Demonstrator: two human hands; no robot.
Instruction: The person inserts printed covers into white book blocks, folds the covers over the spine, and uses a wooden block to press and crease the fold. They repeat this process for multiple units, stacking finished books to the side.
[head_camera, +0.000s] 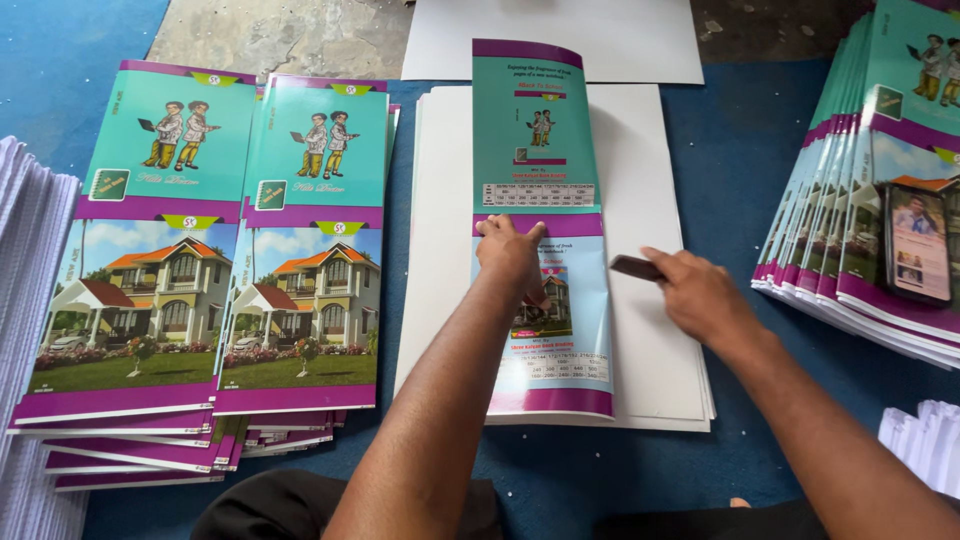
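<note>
A long printed cover sheet (535, 130), teal on top and light blue below with purple bands, lies folded on a stack of white sheets (650, 330). My left hand (510, 250) presses flat on the middle of the cover, fingers together. My right hand (700, 295) rests on the white stack just right of the cover and grips a small dark flat tool (635, 267) whose tip points at the cover's edge.
Two piles of printed covers (210, 260) with house pictures lie at the left, beside a white paper stack (30, 330). A fanned pile of covers (860, 180) at the right carries a phone (917, 243). A blue mat (740, 130) lies under everything.
</note>
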